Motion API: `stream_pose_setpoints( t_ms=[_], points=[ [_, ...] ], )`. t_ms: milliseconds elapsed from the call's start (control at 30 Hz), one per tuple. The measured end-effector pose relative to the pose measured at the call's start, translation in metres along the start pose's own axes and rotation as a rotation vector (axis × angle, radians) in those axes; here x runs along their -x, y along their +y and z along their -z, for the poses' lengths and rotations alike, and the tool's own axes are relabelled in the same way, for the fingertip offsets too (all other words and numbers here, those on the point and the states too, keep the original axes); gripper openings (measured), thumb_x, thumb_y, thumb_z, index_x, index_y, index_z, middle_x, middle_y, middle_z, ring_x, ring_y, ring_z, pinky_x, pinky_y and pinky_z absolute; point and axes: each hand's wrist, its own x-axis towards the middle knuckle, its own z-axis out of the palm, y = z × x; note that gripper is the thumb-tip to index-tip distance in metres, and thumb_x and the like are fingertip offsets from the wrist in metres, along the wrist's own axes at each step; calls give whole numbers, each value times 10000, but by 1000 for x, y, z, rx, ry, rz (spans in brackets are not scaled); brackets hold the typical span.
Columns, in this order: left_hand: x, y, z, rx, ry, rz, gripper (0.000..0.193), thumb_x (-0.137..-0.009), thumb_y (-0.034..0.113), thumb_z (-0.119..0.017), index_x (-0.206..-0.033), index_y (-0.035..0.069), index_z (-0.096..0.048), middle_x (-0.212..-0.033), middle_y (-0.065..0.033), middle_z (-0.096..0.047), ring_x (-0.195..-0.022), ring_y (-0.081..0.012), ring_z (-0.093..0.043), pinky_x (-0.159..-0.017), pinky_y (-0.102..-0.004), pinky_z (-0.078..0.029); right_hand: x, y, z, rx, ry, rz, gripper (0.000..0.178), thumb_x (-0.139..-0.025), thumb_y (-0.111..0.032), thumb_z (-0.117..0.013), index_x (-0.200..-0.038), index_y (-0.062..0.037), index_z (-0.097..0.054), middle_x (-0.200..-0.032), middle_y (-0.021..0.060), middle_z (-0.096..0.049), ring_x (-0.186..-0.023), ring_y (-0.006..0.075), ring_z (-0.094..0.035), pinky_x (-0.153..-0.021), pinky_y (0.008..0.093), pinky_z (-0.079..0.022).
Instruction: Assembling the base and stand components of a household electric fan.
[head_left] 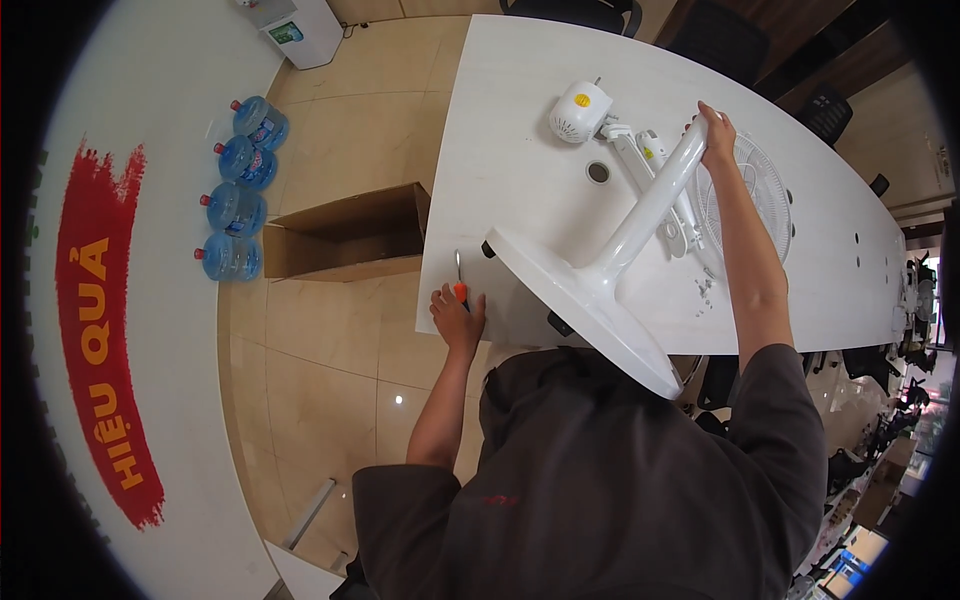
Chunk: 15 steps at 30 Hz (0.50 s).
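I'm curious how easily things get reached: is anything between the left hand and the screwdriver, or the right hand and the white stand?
Nothing visible: the left hand is right at the screwdriver; the right hand grips the white stand directly.

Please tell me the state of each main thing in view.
White plastic fan stand: tilted, held by right hand
Orange-handled screwdriver: at left hand, grip unclear
White rounded motor housing: apart from stand
Round white wire grille: lying flat
Brown cardboard box: open
Clear blue plastic bottles: capped

I log four jugs [236,208] by the wall [190,360], a red banner [97,330] on it, a dispenser [312,32] beyond; dim at upper right, probably a chair [718,40].
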Motion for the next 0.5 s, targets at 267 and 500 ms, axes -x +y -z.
stream_pose_setpoints(
  t_ms=[267,500],
  points=[
    [-72,-8,-70,173,21,-84,285,-809,144,-636,-1052,7,-581,-1032,-154,-511,-1003,-338,-499,-864,-427,-420,-15,12,19,-18,-17,-65,372,-756,-234,-747,-982,-58,-509,-770,116,-581,-575,251,-596,-510,415,-535],
    [-166,52,-113,232,34,-273,280,-757,95,-694,-1017,33,-610,-1035,-101,-536,-985,-297,-512,-837,-404,-430,-29,24,31,-22,34,-119,363,-771,-209,-725,-1001,-29,-508,-775,145,-576,-582,274,-598,-508,424,-532]
  ],
)
